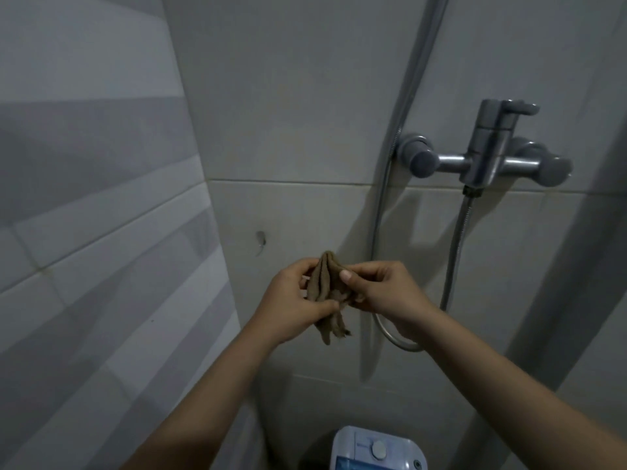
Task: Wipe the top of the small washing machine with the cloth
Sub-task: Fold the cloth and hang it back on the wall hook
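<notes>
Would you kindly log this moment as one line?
cloth: bunched, held by left hand and right hand | washing machine: below, untouched | wiping: not started

I have both arms stretched forward, left hand (291, 301) and right hand (383, 293) raised close together (fingers (364, 270) curled, pinching the cloth (327, 293)).

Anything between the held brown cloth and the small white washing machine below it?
Nothing; head view shows only bare tiled wall between brown cloth and white washing machine.
</notes>
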A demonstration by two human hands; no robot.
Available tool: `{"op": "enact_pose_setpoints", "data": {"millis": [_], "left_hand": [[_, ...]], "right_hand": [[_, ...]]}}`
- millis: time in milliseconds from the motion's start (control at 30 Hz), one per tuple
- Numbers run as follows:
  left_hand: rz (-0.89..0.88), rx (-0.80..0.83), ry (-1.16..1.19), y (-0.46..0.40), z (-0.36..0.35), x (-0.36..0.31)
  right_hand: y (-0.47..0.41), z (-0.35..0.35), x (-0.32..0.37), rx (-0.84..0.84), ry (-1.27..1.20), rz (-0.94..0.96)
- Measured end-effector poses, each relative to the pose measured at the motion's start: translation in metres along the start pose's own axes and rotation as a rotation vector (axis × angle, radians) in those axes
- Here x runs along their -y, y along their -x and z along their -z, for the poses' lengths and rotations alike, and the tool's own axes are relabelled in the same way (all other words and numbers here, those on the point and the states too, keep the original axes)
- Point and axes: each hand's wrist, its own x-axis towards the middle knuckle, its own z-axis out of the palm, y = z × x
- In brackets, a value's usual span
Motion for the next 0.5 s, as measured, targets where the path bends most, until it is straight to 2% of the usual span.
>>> {"op": "enact_pose_setpoints", "data": {"millis": [133, 233, 300, 400, 500], "left_hand": [[0.009, -0.082, -0.061, -0.015, 0.03, 0.021], [-0.056, -0.174, -0.239, -0.023, 0.058, 0.04], [-0.164, -0.233, -0.361, -0.029, 0.073, 0.051], [-0.297, -0.266, -0.566, -0.041, 0.086, 0.073], [-0.337, -0.275, -0.715, -0.054, 0.092, 0.09]], "right_hand": [[-0.026, -0.011, 0.004, -0.141, 0.334, 0.115], [-0.043, -0.018, 0.004, -0.171, 0.673, 0.279], [-0.053, -0.025, 0.002, -0.14, 0.752, 0.406], [-0.074, -0.038, -0.01, 0.032, 0.971, 0.612], [-0.094, -0.049, -0.02, 0.126, 1.255, 0.631]]}}
